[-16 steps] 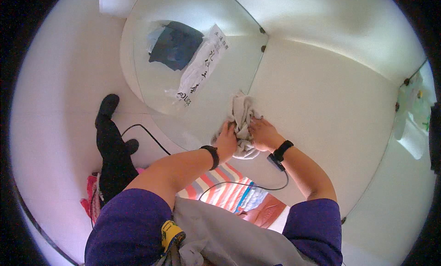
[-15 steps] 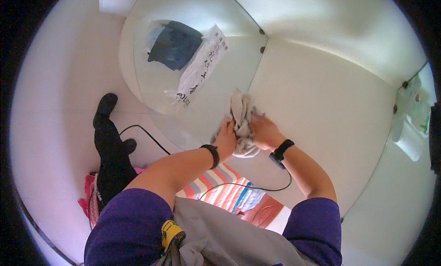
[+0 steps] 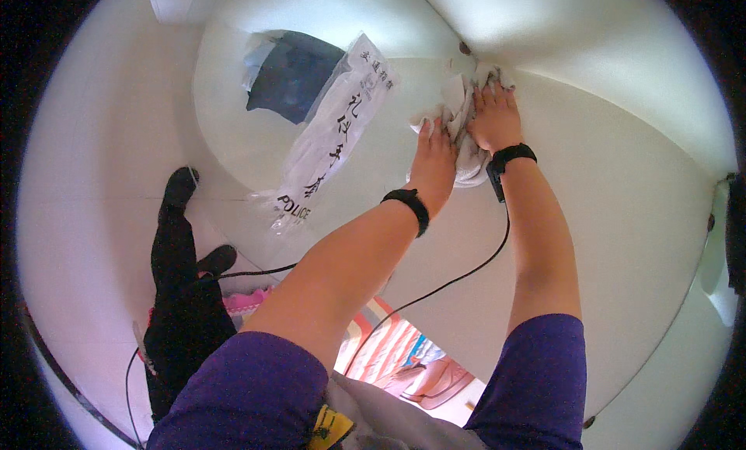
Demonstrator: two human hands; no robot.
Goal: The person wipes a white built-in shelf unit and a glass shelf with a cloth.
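Observation:
A pale grey-white cloth (image 3: pixel 470 162) lies bunched on the cream panel, close to the corner where the panel meets the back wall and the translucent pane. My left hand (image 3: pixel 435 158) presses on its left side, fingertips sunk into the folds. On the other side my right hand (image 3: pixel 496 123) bears down on the cloth, fingers pointing away from me and a bit further up than the left. Each wrist has a black band; a cable runs down from a small black device at the right one. Folds hide the undersides of both hands.
At the left, a long clear plastic package (image 3: pixel 334 131) with white contents lies on the translucent pane beside a dark grey-blue folded item (image 3: pixel 295 77). Small brown fittings (image 3: pixel 465 48) sit at the panel's corners. Black-clad legs (image 3: pixel 183 271) and striped fabric (image 3: pixel 388 341) show below.
Both hands have slid the cloth away from me and to the right, toward the far corner. My arms are stretched further out, and the view has shifted a little.

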